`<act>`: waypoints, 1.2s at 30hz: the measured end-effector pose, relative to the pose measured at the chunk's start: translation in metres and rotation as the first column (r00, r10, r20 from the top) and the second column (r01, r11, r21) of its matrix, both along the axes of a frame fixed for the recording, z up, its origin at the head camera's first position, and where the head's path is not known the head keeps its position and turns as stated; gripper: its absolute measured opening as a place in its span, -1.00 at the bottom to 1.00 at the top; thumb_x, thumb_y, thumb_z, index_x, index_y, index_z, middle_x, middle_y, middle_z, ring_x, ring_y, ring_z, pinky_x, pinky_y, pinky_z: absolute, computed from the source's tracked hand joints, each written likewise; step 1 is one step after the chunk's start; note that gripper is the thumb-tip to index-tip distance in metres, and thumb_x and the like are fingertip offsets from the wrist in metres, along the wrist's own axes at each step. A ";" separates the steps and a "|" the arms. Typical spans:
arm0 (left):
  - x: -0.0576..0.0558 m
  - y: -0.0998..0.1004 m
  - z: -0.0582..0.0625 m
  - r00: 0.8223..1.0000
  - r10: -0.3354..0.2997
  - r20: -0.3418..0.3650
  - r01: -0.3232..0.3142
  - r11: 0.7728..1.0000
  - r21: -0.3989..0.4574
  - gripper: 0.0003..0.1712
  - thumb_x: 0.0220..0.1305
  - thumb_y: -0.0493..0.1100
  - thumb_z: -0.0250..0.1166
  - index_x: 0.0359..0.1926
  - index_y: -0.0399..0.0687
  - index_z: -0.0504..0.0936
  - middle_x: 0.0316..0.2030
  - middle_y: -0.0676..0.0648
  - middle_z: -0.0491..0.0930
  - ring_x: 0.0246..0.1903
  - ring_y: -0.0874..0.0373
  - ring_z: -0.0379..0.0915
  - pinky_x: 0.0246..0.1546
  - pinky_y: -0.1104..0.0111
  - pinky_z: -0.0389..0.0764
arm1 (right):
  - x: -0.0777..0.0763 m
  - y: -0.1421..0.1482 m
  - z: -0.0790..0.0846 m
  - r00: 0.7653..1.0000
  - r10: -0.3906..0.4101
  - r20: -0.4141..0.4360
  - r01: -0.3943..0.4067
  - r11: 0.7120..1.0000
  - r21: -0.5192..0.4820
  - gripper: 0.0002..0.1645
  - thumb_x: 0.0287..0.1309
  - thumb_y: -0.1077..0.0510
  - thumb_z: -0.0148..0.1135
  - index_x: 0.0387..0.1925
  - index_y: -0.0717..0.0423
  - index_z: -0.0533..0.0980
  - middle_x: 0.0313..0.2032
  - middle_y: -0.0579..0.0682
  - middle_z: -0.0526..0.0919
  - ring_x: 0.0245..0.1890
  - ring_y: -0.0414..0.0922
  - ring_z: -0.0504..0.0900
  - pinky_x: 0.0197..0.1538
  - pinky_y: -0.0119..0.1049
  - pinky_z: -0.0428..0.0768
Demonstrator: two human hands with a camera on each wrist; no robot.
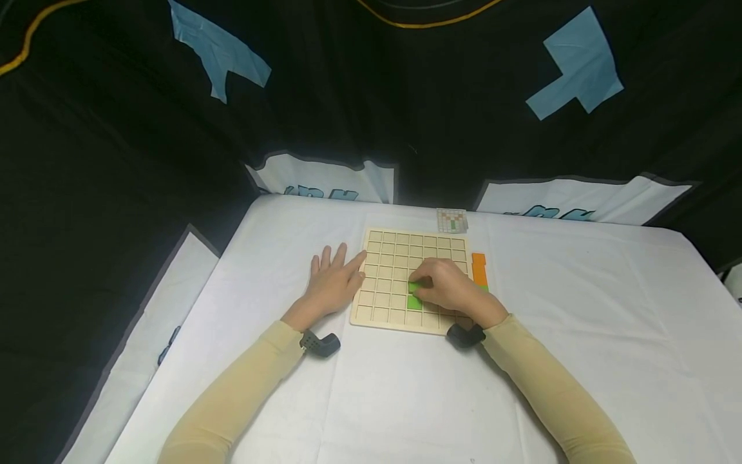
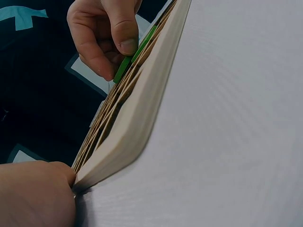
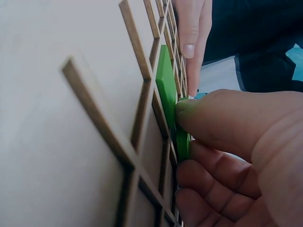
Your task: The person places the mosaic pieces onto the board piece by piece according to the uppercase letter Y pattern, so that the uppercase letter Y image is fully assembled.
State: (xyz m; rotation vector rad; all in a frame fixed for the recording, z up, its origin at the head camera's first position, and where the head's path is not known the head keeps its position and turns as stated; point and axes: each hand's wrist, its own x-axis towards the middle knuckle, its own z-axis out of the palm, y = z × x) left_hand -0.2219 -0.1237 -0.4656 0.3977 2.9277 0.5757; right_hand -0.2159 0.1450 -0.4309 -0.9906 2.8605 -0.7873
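A wooden grid board with raised dividers lies on the white tabletop. My right hand is over its middle and pinches a green tile between thumb and fingers, at the surface of the grid. Directly beside it, a second green tile sits in the grid. At the board's left edge is my left hand, fingers spread, with the index fingertip touching the rim. In the left wrist view, the right hand's thumb and fingertips meet at the green tile, above the board's side.
Right of the board lies an orange piece, with a bit of green partly hidden behind the right wrist. A small card with a coloured grid lies past the board's far edge. Dark cloth hangs behind the table.
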 end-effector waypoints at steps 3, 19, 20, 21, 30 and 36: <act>0.000 0.000 0.001 1.000 0.002 0.001 -0.002 1.000 0.005 -0.34 0.58 0.17 -0.23 0.61 0.23 0.11 0.63 -0.30 -0.18 0.60 -0.40 -0.47 0.53 -0.32 -0.35 | 0.000 0.000 0.000 1.000 0.001 0.000 -0.001 1.000 0.000 -0.72 0.03 0.30 0.43 -0.14 0.22 0.75 -0.19 0.06 0.79 -0.12 -0.03 0.72 0.03 -0.12 0.68; 0.000 0.001 0.001 1.000 0.007 0.005 -0.007 1.000 0.001 -0.34 0.58 0.17 -0.23 0.61 0.24 0.10 0.64 -0.29 -0.18 0.60 -0.40 -0.48 0.53 -0.32 -0.35 | 0.000 0.000 0.002 1.000 -0.011 0.022 0.011 1.000 0.010 -0.72 0.06 0.30 0.42 -0.12 0.20 0.75 -0.16 0.05 0.79 -0.09 -0.03 0.72 0.06 -0.11 0.68; 0.000 0.001 0.001 1.000 0.007 0.007 -0.007 1.000 0.001 -0.34 0.58 0.17 -0.24 0.61 0.24 0.10 0.64 -0.29 -0.18 0.60 -0.40 -0.48 0.53 -0.32 -0.36 | 0.001 0.000 0.002 1.000 -0.011 0.021 0.011 1.000 0.009 -0.72 0.06 0.30 0.42 -0.12 0.20 0.75 -0.16 0.05 0.80 -0.10 -0.03 0.72 0.06 -0.11 0.68; 0.000 0.001 0.002 1.000 0.006 0.008 -0.006 1.000 0.000 -0.34 0.58 0.17 -0.23 0.61 0.24 0.10 0.64 -0.29 -0.19 0.60 -0.40 -0.48 0.53 -0.32 -0.36 | 0.001 0.000 0.002 1.000 -0.011 0.020 0.011 1.000 0.007 -0.72 0.06 0.30 0.42 -0.12 0.20 0.75 -0.17 0.04 0.80 -0.11 -0.04 0.72 0.05 -0.12 0.68; 0.000 0.001 0.002 1.000 0.000 0.001 0.000 1.000 -0.003 -0.34 0.58 0.17 -0.23 0.61 0.24 0.11 0.63 -0.29 -0.17 0.60 -0.40 -0.46 0.53 -0.33 -0.34 | 0.002 0.001 0.002 0.999 -0.025 0.033 0.025 1.000 0.009 -0.73 0.09 0.29 0.41 -0.12 0.19 0.75 -0.18 0.04 0.79 -0.12 -0.05 0.70 0.04 -0.11 0.67; 0.001 0.001 0.003 1.000 0.001 0.000 -0.001 1.000 -0.001 -0.34 0.58 0.16 -0.22 0.61 0.21 0.11 0.63 -0.30 -0.17 0.60 -0.41 -0.46 0.53 -0.33 -0.34 | 0.001 0.001 0.001 0.999 -0.018 0.040 0.017 1.000 0.007 -0.72 0.09 0.32 0.38 -0.11 0.20 0.74 -0.16 0.05 0.80 -0.09 -0.02 0.72 0.06 -0.09 0.68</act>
